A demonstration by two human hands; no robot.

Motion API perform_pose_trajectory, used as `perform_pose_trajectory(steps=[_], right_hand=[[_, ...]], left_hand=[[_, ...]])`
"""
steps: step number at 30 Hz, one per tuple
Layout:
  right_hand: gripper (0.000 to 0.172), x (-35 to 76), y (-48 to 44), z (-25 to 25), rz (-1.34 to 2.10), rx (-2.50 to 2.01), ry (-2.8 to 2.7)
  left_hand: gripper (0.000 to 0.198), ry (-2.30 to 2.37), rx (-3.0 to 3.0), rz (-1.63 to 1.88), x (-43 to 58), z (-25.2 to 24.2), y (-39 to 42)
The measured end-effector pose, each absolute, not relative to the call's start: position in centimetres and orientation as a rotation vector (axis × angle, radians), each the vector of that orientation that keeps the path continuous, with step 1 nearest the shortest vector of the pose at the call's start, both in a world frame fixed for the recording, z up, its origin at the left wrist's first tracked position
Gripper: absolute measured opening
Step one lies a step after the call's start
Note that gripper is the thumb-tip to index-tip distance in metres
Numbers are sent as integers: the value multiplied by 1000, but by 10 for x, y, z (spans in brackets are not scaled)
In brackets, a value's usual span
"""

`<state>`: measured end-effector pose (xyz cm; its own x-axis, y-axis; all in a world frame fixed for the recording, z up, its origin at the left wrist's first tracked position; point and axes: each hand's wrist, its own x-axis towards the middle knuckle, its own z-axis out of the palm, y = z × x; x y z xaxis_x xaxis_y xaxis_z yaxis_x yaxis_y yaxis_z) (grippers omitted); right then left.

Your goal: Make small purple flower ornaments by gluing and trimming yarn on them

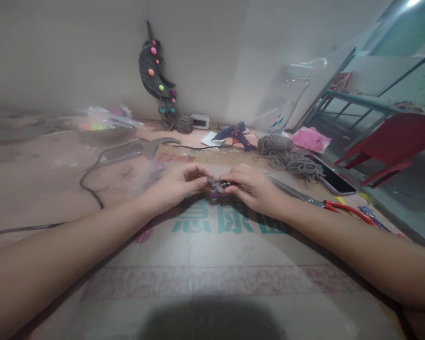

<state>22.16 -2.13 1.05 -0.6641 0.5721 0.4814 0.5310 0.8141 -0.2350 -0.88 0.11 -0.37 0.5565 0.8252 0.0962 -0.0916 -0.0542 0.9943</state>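
Observation:
Between both hands, above the printed cardboard (212, 255), is a small piece of grey yarn work (217, 184) with a bit of purple under it. My left hand (184, 182) pinches its left end between thumb and fingers. Its right end sits in the closed fingers of my right hand (250, 186), which partly hide it. Grey yarn skeins (293, 158) lie beyond my right hand. Large scissors (318, 200) with red handles rest beside my right forearm.
At the back stand a blue glue gun (235, 134), a small digital clock (200, 122) and a clear bottle (286, 101). A yarn-wrapped crescent (150, 71) with coloured beads hangs on the wall. A phone (335, 177) lies right; a dark cord (87, 186) crosses the left side.

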Motion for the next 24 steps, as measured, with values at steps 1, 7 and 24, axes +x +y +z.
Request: perform_pose_trajectory(steps=[1, 7, 24], right_hand=[[31, 222, -21, 10, 93, -809, -2449], [32, 222, -20, 10, 68, -794, -2436], [31, 228, -20, 16, -23, -816, -2334]], left_hand=[[20, 676, 1435, 844, -9, -3, 1], [19, 680, 1427, 837, -8, -2, 0], [21, 634, 1388, 819, -9, -4, 0]])
